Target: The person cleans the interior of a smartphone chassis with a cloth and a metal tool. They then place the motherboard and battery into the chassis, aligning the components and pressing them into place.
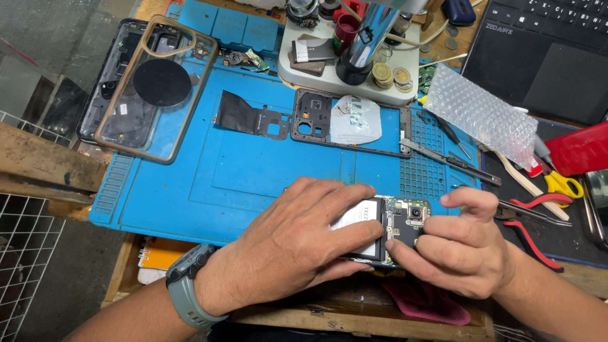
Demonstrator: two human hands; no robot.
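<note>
Clear plastic phone case with a tan rim and a dark round disc (155, 85) lies at the far left of the blue silicone repair mat (253, 171), overlapping a dark phone back beneath it. Further right on the mat sit a black flex shield piece (244, 117) and a black phone frame with camera cut-outs (351, 123). Near the desk's front edge, the left hand (297, 244), a grey watch on its wrist, lies flat over the opened phone with exposed battery and green circuit board (392, 221), fingers spread and pressing it down. The right hand (462, 244) meets the board's camera end, its fingers (411, 250) curled together and pinching at the board's edge; whether they grip a small part I cannot tell. Red-handled pliers (535, 218) and metal tweezers (449, 161) lie just right. Judging from the grip, too hard a pull could tear a connector, and the phone, near the mat's edge, could slip off.
</note>
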